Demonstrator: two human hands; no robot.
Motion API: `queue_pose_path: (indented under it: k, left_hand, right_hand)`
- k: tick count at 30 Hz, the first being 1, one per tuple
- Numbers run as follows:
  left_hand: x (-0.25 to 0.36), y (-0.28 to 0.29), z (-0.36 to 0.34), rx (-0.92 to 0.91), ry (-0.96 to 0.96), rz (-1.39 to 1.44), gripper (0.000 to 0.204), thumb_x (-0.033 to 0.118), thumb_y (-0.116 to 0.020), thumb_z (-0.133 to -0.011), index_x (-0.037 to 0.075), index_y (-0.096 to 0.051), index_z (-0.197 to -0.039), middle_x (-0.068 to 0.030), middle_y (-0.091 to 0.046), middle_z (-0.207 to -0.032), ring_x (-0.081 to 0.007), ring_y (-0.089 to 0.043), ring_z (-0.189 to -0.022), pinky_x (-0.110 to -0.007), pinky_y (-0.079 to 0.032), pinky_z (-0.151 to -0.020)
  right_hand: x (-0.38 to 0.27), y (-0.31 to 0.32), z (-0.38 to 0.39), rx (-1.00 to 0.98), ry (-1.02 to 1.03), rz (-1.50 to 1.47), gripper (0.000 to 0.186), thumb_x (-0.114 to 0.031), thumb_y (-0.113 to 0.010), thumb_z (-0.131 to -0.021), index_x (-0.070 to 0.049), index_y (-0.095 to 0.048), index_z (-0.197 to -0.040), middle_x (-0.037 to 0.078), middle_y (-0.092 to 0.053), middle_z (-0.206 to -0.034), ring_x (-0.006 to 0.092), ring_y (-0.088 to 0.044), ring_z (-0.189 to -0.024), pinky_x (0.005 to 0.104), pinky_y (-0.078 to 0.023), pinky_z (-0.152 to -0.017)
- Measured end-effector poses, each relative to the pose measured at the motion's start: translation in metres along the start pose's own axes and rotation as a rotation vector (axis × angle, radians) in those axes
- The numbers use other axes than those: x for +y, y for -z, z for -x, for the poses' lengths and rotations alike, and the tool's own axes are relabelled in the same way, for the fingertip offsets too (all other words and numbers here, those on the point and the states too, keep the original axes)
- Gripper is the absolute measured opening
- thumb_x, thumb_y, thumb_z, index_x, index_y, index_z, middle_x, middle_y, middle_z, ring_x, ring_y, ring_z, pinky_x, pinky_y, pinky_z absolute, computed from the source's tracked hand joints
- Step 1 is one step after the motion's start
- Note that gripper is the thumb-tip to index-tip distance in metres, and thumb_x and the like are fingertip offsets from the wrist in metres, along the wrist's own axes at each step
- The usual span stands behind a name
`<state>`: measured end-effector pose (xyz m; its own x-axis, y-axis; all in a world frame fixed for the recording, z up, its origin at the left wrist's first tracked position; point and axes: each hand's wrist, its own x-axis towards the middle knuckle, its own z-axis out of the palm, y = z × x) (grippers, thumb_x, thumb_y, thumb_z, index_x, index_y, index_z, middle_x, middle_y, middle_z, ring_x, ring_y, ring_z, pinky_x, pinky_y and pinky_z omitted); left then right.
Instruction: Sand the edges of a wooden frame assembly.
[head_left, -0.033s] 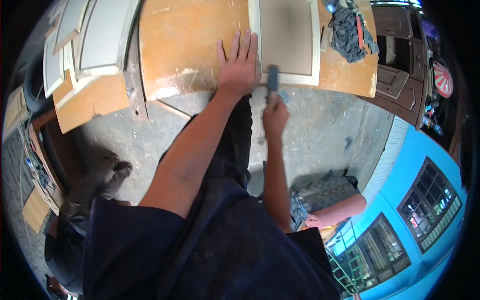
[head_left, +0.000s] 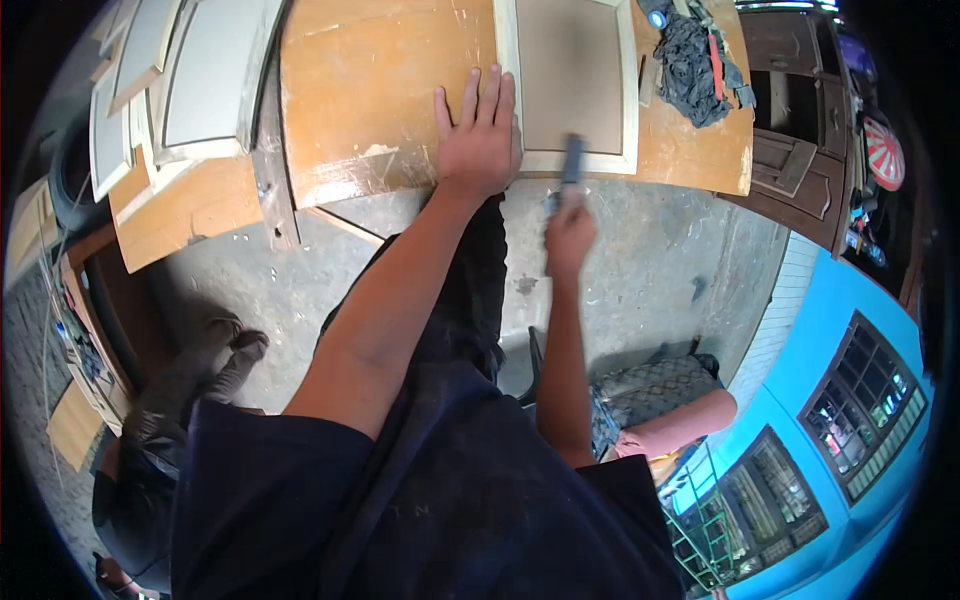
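A framed wooden panel (head_left: 570, 85), pale around the rim with a brown-grey middle, lies on an orange-brown tabletop (head_left: 375, 90). My left hand (head_left: 478, 150) rests flat, fingers spread, on the tabletop and against the panel's left rail. My right hand (head_left: 570, 235) is closed around a flat, narrow blue-grey tool (head_left: 573, 158), blurred by motion; its exact kind does not show. The tool's far end overlaps the panel's near rail, right of its middle. Whether it touches the wood is unclear.
Several pale framed panels (head_left: 215, 85) are stacked at the left. Crumpled dark plastic (head_left: 690, 70) and a red-handled item (head_left: 717, 65) lie right of the panel. Dark carved furniture (head_left: 800, 180) stands far right. A person (head_left: 150, 450) is at lower left, a rolled pink bundle (head_left: 680, 420) at lower right.
My right hand has shifted to the right with the tool, along the panel's near rail. My left hand stays in nearly the same place.
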<state>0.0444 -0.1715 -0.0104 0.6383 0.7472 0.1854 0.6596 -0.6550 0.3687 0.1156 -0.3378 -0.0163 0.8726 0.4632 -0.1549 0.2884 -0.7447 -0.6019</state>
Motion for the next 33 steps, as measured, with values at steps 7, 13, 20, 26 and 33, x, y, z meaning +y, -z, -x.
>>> queue_pose_path:
  k: [7, 13, 20, 26, 33]
  left_hand:
    - [0.005, -0.001, 0.002, -0.029, 0.001, -0.005, 0.057, 0.026, -0.041, -0.1, 0.008, -0.033, -0.154, -0.0097, -0.03, -0.161, -0.0302, -0.025, -0.149, -0.065, -0.011, -0.117]
    - [-0.001, 0.004, 0.004, -0.046, 0.006, -0.006, 0.059, 0.025, -0.044, -0.097, 0.006, -0.035, -0.152, -0.0118, -0.033, -0.159, -0.0317, -0.026, -0.149, -0.067, -0.011, -0.117]
    - [-0.001, 0.003, 0.003, -0.039, 0.009, -0.01, 0.058, 0.025, -0.042, -0.098, 0.007, -0.033, -0.153, -0.012, -0.032, -0.16, -0.0319, -0.023, -0.15, -0.068, -0.01, -0.116]
    - [0.003, 0.002, -0.001, -0.024, -0.003, -0.006, 0.057, 0.025, -0.04, -0.1, 0.007, -0.033, -0.153, -0.0116, -0.032, -0.16, -0.0311, -0.024, -0.15, -0.067, -0.011, -0.116]
    - [0.0, 0.002, 0.0, -0.03, 0.01, -0.01, 0.056, 0.026, -0.039, -0.101, 0.007, -0.033, -0.154, -0.0111, -0.033, -0.159, -0.0304, -0.025, -0.15, -0.066, -0.011, -0.116]
  right_hand:
    - [-0.016, -0.029, 0.019, 0.058, 0.033, -0.032, 0.048, -0.034, -0.047, -0.103, 0.005, -0.063, -0.08, 0.027, -0.066, -0.081, 0.0461, -0.064, -0.079, 0.0496, -0.049, -0.072]
    - [0.029, 0.008, -0.033, 0.122, -0.131, -0.267, 0.053, -0.042, -0.048, -0.104, -0.002, -0.06, -0.072, 0.002, -0.05, -0.051, 0.0118, -0.047, -0.038, 0.0315, -0.037, -0.035]
    - [-0.043, -0.016, 0.023, -0.059, -0.01, -0.097, 0.041, -0.034, -0.05, -0.102, 0.002, -0.066, -0.092, 0.026, -0.066, -0.079, 0.0469, -0.064, -0.078, 0.0505, -0.049, -0.069]
    - [0.013, 0.037, -0.043, 0.083, -0.351, -0.47, 0.049, -0.041, -0.048, -0.105, -0.001, -0.057, -0.078, 0.002, -0.045, -0.049, 0.0094, -0.044, -0.037, 0.0294, -0.035, -0.034]
    - [-0.021, -0.008, 0.012, -0.02, -0.023, -0.161, 0.038, -0.032, -0.052, -0.101, 0.002, -0.064, -0.09, 0.028, -0.063, -0.077, 0.0447, -0.064, -0.073, 0.0506, -0.048, -0.065]
